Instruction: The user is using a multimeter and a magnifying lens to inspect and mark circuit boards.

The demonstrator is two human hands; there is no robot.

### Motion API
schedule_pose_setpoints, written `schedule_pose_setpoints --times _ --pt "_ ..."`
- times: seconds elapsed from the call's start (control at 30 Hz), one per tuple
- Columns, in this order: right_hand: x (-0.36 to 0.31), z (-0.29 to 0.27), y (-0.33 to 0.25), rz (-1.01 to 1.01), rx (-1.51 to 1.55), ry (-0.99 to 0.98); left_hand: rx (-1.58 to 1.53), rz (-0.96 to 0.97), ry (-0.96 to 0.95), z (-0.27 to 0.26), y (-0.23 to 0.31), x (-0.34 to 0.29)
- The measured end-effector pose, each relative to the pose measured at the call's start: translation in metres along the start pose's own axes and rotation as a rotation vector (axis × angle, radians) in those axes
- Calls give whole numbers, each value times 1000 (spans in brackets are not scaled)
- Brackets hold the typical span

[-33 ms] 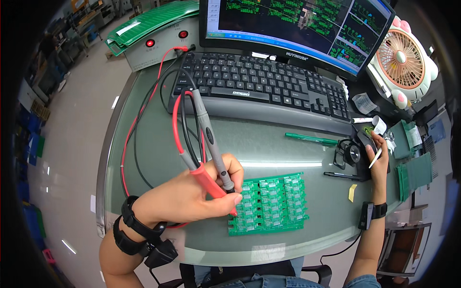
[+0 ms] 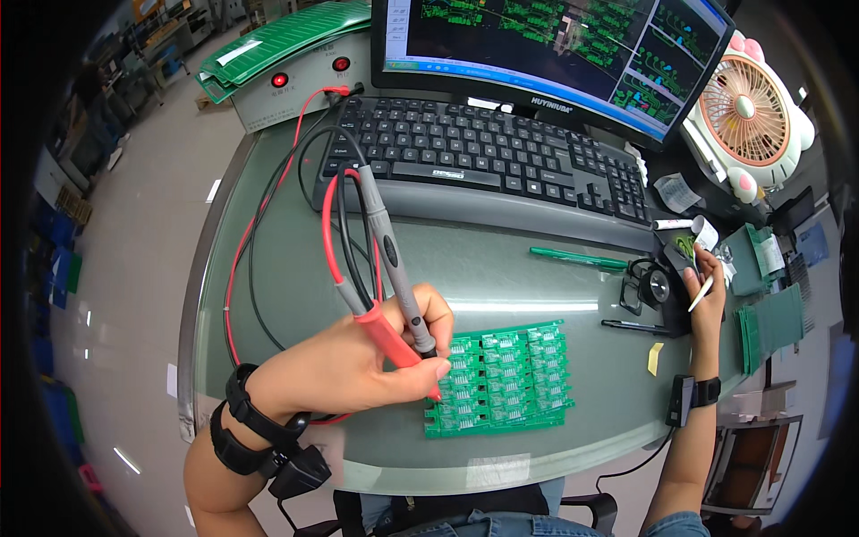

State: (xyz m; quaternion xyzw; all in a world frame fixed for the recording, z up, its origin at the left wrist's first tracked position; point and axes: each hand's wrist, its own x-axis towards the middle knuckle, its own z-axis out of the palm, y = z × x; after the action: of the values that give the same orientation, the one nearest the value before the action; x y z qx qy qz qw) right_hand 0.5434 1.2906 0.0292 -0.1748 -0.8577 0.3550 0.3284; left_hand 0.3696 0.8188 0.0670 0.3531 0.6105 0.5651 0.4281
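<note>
My left hand (image 2: 385, 358) is closed around two test probes, a red one (image 2: 386, 336) and a grey one (image 2: 394, 251), held together like chopsticks. The red probe's tip comes down at the left edge of a green circuit board panel (image 2: 510, 380); the grey probe's tip is hidden by my fingers. Rows of small repeated boards make up the panel, and another board edge shows beneath it. Off to the right, my right hand (image 2: 706, 291) has its fingers curled, with a thin white stick (image 2: 701, 294) in them, over a dark mat area. What lies under the fingertips is unclear.
A black keyboard (image 2: 483, 152) stands below a monitor (image 2: 546, 54) with board layouts on screen. Red and black leads run to a grey box (image 2: 300, 89) topped with green boards. A green pen (image 2: 577, 259), a black loupe (image 2: 651, 285) and a fan (image 2: 747, 116) are rightward.
The fingers of my right hand have shifted very slightly, and less of the dark mouse shows beside them. My left hand and the probes look unmoved.
</note>
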Motion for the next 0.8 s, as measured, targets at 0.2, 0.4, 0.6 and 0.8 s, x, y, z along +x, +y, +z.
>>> schedule_pose_setpoints --times 0.2,0.4,0.6,0.8 --pt "-30 22 -133 -102 275 -27 19 -13 35 -1 -4 -2" --pt "-66 73 -219 -196 446 -862 35 4 29 -1 -3 -6" --pt "-72 126 -225 -198 544 -1008 -5 -12 10 0 -1 -3" --pt "-87 141 -217 -292 502 -934 -11 -33 36 1 3 -4"
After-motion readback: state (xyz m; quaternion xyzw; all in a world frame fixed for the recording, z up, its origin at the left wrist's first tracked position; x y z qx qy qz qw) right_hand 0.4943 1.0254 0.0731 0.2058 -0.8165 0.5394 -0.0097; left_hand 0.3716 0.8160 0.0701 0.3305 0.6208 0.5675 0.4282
